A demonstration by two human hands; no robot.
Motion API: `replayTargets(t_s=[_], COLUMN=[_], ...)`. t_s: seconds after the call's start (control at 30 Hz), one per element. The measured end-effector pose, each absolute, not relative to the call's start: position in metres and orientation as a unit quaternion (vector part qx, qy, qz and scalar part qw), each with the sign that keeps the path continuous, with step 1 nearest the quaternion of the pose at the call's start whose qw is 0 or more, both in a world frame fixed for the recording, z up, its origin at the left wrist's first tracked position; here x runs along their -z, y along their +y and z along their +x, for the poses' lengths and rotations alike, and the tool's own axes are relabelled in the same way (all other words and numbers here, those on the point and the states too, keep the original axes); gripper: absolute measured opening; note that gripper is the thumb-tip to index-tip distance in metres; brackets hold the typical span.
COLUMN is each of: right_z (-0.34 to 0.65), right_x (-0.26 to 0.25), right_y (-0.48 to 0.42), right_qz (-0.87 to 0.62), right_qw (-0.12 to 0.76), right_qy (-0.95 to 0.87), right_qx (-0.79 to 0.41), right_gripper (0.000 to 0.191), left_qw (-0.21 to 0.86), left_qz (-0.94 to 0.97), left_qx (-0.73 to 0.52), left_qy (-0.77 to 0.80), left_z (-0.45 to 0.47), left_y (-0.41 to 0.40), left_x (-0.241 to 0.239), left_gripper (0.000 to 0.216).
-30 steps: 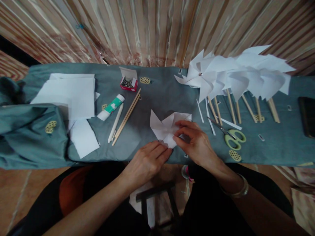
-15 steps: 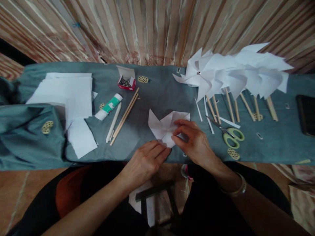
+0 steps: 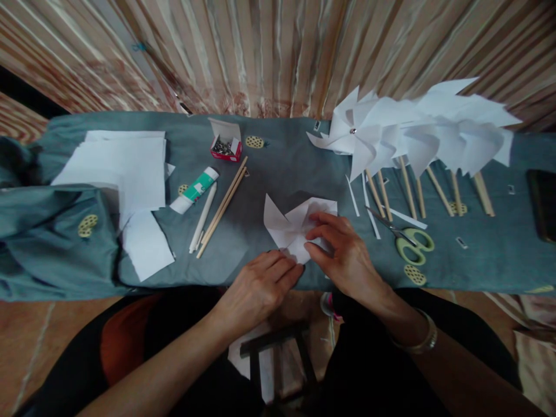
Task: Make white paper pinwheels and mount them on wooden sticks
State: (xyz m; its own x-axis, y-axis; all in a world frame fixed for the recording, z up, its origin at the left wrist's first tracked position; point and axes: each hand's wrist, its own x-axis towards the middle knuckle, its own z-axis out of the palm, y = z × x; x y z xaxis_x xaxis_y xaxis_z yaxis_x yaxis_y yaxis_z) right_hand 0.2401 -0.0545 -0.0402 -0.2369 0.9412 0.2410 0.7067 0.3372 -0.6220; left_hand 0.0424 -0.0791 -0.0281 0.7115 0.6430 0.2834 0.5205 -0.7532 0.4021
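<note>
A white paper sheet [image 3: 286, 226], cut and partly folded into pinwheel flaps, lies on the grey-blue cloth near the front edge. My right hand [image 3: 343, 255] rests on its right half, with bent fingers pressing a folded flap toward the middle. At the paper's lower left corner lies my left hand [image 3: 258, 284], fingers stretched flat and their tips on the edge.
Finished white pinwheels [image 3: 417, 133] on wooden sticks lie at the back right. Green scissors [image 3: 410, 243] sit right of my hands. Wooden sticks [image 3: 221, 205], a glue stick [image 3: 195, 189], a red pin box [image 3: 226, 147] and stacked paper sheets [image 3: 121, 168] lie to the left. A dark phone [image 3: 542, 202] is far right.
Both hands stay on the folded paper; my right hand's fingers have shifted slightly over the flap. The camera has moved a little.
</note>
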Motion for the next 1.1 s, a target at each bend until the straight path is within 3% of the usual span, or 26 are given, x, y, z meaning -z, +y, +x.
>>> replayTargets(t_s=[0.2, 0.5, 1.1], right_z=[0.24, 0.236, 0.241], right_x=[0.039, 0.041, 0.043], right_y=[-0.06, -0.062, -0.058], right_qz=[-0.513, -0.497, -0.487], right_qw=[0.262, 0.23, 0.255], right_qy=[-0.798, -0.815, -0.817], right_qx=[-0.178, -0.189, -0.174], right_gripper=[0.03, 0.044, 0.034], left_qw=[0.138, 0.136, 0.098], left_qz=[0.914, 0.912, 0.911], left_qx=[-0.215, -0.214, -0.228], left_qy=[0.317, 0.321, 0.329], left_z=[0.043, 0.045, 0.051], left_y=[-0.079, -0.08, -0.078], left_x=[0.03, 0.03, 0.041], left_gripper=[0.021, 0.018, 0.025])
